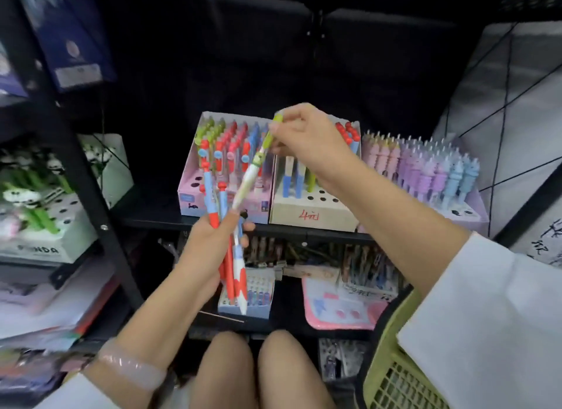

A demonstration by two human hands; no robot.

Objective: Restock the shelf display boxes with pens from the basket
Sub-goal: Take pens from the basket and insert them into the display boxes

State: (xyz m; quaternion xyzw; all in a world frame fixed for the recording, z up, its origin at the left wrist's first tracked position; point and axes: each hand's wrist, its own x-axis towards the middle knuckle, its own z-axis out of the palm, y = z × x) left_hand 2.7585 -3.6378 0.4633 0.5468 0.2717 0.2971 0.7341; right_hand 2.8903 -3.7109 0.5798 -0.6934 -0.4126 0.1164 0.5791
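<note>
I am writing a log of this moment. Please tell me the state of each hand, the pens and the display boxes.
left hand: grips a bunch of pens, upright
right hand: pinches the top of the green-capped pen, tilted
pink display box: mostly filled, front holes empty
beige display box: few pens, front holes empty
pastel display box: nearly full
green basket: at lower right, contents hidden

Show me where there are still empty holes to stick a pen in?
The cardboard box has bare holes along its front row, below its few blue and green pens. The pink box has some at its front left corner; its back rows are packed. The pastel box on the right is crowded, with only a few holes at its front edge.
</note>
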